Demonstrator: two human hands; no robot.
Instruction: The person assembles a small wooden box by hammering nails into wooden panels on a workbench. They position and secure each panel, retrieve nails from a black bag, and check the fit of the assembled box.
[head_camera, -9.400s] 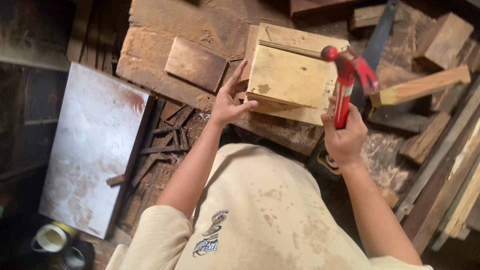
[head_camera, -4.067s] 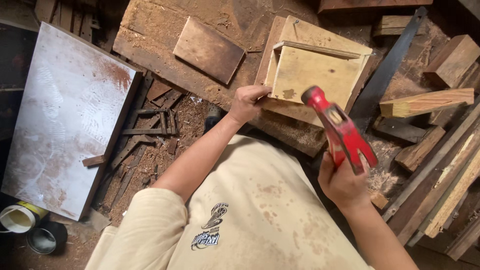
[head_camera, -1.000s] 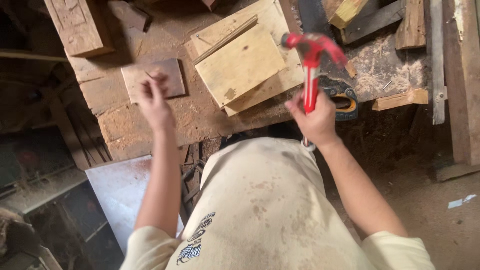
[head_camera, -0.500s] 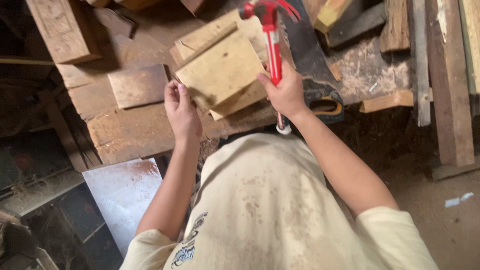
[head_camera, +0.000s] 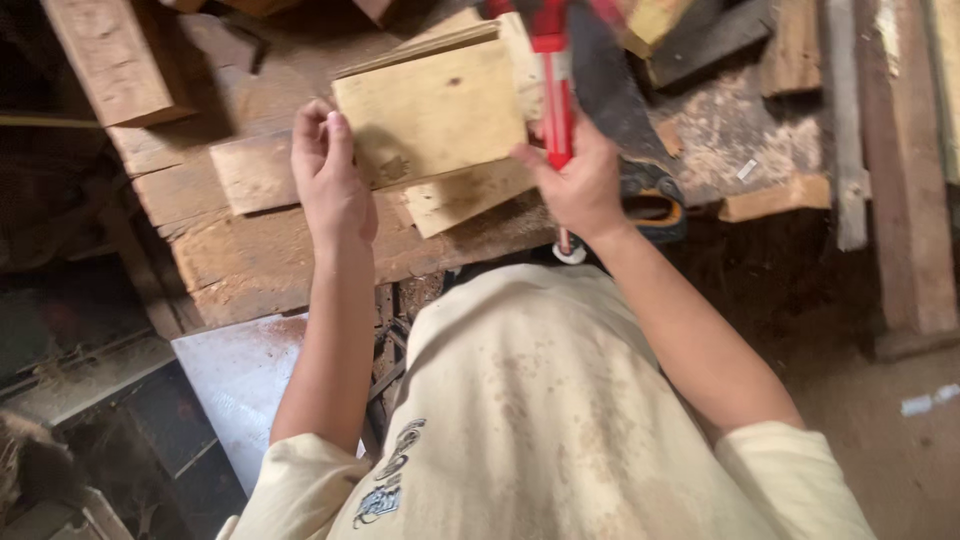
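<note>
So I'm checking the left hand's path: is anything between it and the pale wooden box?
Nothing visible does. The left hand is already at the left edge of the pale wooden box, fingers at its side. The right hand grips the red hammer on the box's right side, away from that gap.

Place: woodworking shop.
Evidence: sawdust-covered workbench (head_camera: 300, 265), timber offcuts (head_camera: 110, 60) (far left), hand saw (head_camera: 615, 90), rough planks (head_camera: 900, 150) right.
</note>
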